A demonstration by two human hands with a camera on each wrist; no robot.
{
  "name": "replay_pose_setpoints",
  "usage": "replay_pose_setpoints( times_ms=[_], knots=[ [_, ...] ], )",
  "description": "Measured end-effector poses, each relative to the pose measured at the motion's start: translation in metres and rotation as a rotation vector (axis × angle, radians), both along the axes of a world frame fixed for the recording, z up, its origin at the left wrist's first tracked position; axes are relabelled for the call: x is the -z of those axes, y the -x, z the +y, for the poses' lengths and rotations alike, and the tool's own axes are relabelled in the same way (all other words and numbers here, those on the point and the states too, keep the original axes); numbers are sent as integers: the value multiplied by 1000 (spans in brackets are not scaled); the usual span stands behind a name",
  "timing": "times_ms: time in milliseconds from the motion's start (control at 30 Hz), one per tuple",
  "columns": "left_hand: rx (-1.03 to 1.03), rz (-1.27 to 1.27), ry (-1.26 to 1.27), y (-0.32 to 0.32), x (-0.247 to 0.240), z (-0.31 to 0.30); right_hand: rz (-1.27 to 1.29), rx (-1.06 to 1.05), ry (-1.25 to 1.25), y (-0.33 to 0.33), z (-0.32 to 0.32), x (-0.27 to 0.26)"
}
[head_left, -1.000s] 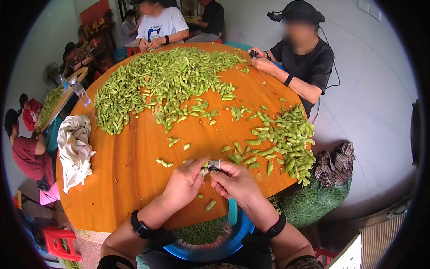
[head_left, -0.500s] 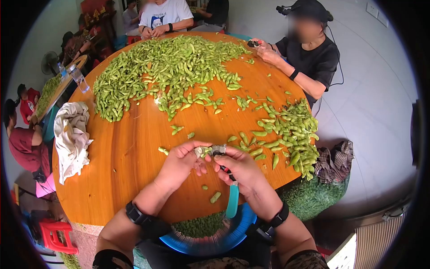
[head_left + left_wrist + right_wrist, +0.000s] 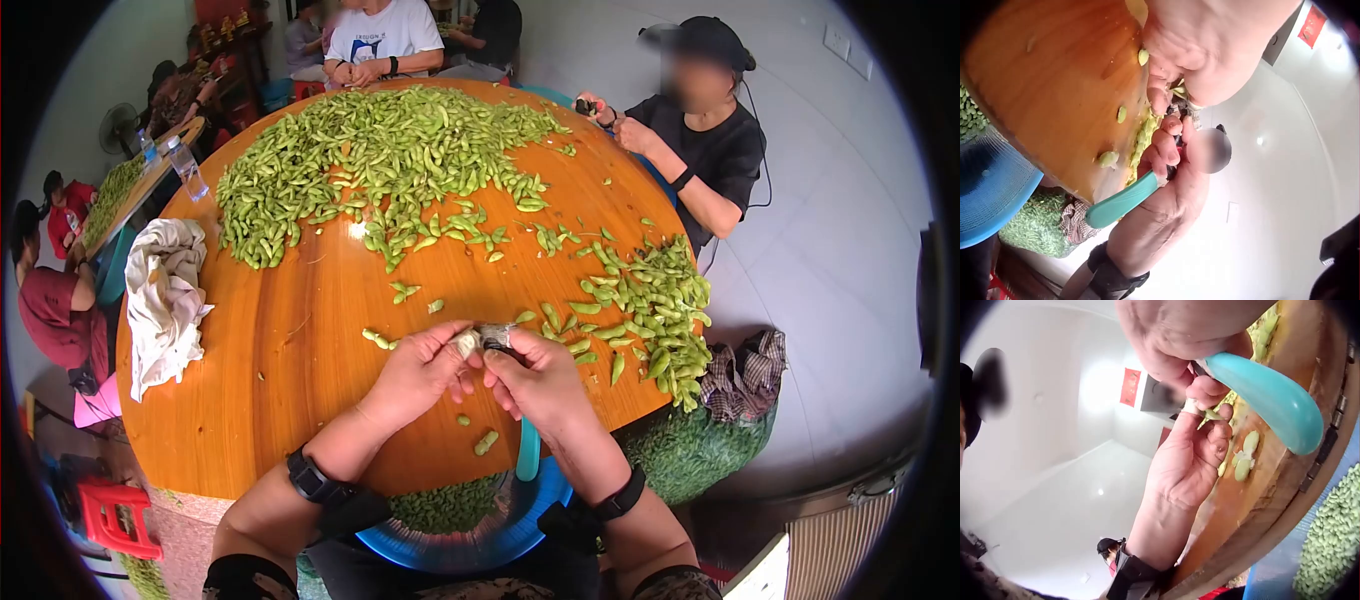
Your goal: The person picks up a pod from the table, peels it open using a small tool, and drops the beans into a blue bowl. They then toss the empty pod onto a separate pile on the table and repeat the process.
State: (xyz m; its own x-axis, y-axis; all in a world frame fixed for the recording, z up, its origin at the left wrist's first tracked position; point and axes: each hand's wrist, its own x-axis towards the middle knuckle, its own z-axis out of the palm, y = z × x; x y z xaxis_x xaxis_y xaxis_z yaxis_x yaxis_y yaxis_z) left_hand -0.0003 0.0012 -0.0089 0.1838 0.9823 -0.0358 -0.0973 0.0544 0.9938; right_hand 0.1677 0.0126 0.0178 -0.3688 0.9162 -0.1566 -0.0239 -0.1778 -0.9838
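Note:
Near the table's front edge, the left hand pinches a green pod, small between its thumb and fingers. Against it, the right hand grips a tool whose curved teal handle sticks out below the palm; the handle shows large in the right wrist view. Wrapping covers the left thumb's tip, and something grey sits at the right fingertips. The tool's working end is mostly hidden by the fingers. In the left wrist view the right hand is curled round the tool.
A large pod heap covers the table's far part, a smaller heap its right side. A blue basket with shelled beans stands below the edge. A white cloth lies left; a filled sack stands right. Another person sits across.
The two hands have come closer together than half a second ago, and the pod between them is less exposed. The teal handle has swung to stand more upright. The head view has shifted slightly.

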Motion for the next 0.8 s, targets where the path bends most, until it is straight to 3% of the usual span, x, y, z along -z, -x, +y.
replay_pose_setpoints(
  times_ms=[67,200,400,700,800],
  knots=[
    [30,-132,10,2,4,1,46,45,36,-2,-1,0],
    [-40,-42,25,0,1,0,35,21,7,2,-9,1],
    [-31,-286,204,4,2,4,94,42,59,4,-13,1],
    [-38,21,35,4,-5,0,155,132,55,0,-16,2],
    [-1,214,-29,5,-2,0,51,139,-15,1,-23,-3]
  ],
)
